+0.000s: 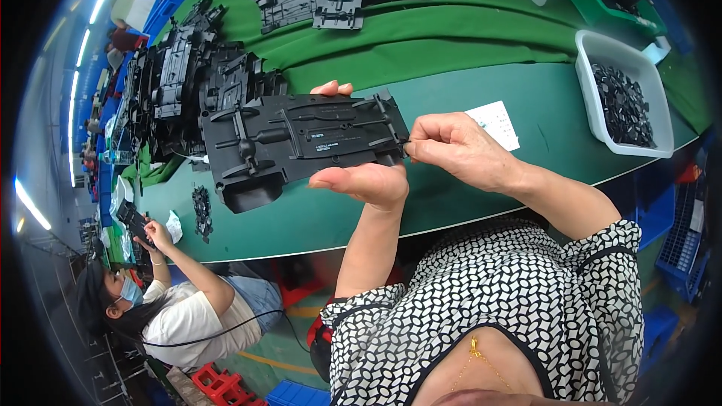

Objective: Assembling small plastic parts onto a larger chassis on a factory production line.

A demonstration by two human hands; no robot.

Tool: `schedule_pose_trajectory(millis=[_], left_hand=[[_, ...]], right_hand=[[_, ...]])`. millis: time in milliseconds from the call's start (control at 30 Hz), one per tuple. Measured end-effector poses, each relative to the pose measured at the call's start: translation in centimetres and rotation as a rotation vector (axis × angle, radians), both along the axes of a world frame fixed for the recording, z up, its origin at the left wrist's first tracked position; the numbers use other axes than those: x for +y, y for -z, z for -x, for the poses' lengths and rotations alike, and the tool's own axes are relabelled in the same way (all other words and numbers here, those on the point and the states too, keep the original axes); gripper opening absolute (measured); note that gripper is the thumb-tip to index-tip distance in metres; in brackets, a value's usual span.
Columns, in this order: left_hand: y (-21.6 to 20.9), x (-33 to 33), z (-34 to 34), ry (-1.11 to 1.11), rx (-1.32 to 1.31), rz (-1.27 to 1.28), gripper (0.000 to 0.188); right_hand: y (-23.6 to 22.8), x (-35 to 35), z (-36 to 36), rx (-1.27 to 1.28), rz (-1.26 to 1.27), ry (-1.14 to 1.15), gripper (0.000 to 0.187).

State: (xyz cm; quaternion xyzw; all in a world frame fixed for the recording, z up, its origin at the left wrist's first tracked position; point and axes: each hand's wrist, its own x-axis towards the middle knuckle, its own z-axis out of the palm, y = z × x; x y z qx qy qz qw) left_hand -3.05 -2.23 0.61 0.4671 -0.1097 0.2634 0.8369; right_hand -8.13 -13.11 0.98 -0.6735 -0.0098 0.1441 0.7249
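A black plastic toy car chassis (320, 132) lies across my left hand (368, 182), its moulded underside facing up. The left thumb presses along the near edge, and fingertips show past the far edge. My right hand (459, 149) is at the chassis's right end, thumb and forefinger pinched together against its corner. Whatever small piece is between those fingertips is hidden. To the right, a white plastic tub (590, 98) holds many small black parts (623, 105).
Stacks of similar black chassis (177, 71) stand at the left, with more (338, 0) at the back on green cloth (451, 37). A white paper (494, 125) lies on the green table (444, 203). A masked co-worker (195, 308) handles a black part at the lower left.
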Motion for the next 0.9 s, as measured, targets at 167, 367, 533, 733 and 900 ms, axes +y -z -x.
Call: schedule_pose_trajectory(millis=[167,367,533,733,900], left_hand=[[0.3,-0.2,-0.1,0.001,-0.006,-0.006,0.092],[0.3,0.2,-0.5,-0.002,-0.021,-0.047,0.09],[0.0,1.1,-0.9,0.087,0.02,-0.004,0.086],[-0.7,2.0,-1.1,0.393,0.214,0.276,0.074],[-3.7,4.8,-1.6,0.583,0.309,0.388,0.069]], right_hand=[[0.0,-0.2,0.0,0.005,-0.004,0.003,0.02],[-0.2,-0.1,-0.4,0.009,0.064,0.003,0.02],[-1.5,0.2,-0.4,-0.001,0.076,-0.013,0.022],[-2.3,-3.4,1.2,-0.104,0.076,0.036,0.022],[-2.3,-6.8,2.6,-0.153,0.101,0.138,0.019]])
